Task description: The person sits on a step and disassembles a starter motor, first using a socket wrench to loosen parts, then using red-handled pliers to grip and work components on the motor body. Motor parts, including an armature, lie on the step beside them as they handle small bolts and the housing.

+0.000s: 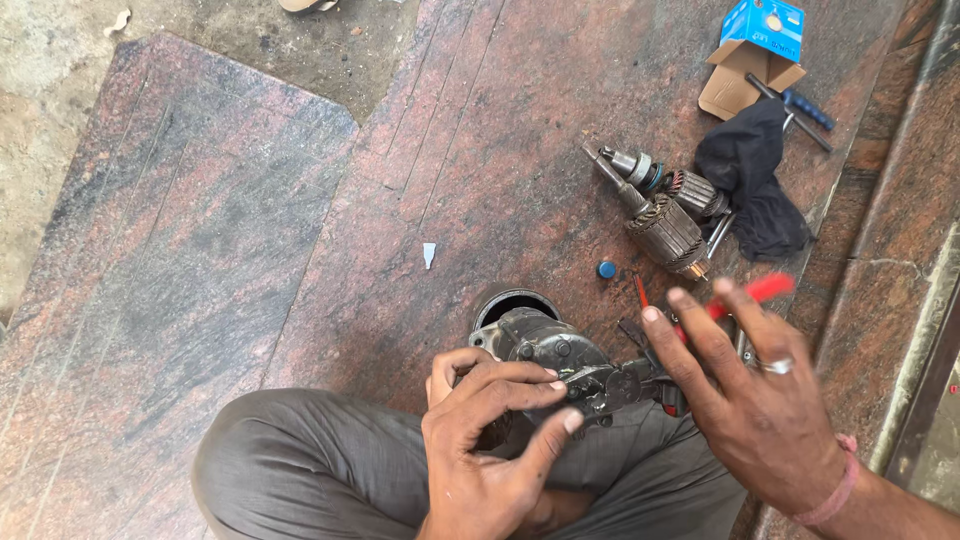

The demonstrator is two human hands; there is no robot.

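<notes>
Resting on the person's lap, just above the grey trousers (300, 460), a dark, greasy motor housing (545, 350) lies with its round open end toward the stone floor (250, 250). The left hand (490, 430) grips its near side, fingers curled over the casing and the thumb stretched toward a small metal part at its right end. The right hand (745, 390) hovers just beside that end with fingers spread and loosely open; a red-handled tool (755, 290) shows blurred behind the fingers, and whether the hand actually holds it cannot be told.

Judging by how things lie, the unit is already taken apart: a wound armature (665, 230) with its shaft lies on the floor well apart from the housing, touching a second geared shaft piece (670, 180). The housing's mouth looks empty, so the stripping seems done, while any fitting of the parts back in appears not yet begun.

Farther out lie a small blue cap (606, 269), a black cloth (755, 180), a blue-handled tool (800, 105) and an open blue-and-brown cardboard box (755, 50). A white scrap (429, 253) sits alone on the slab.
</notes>
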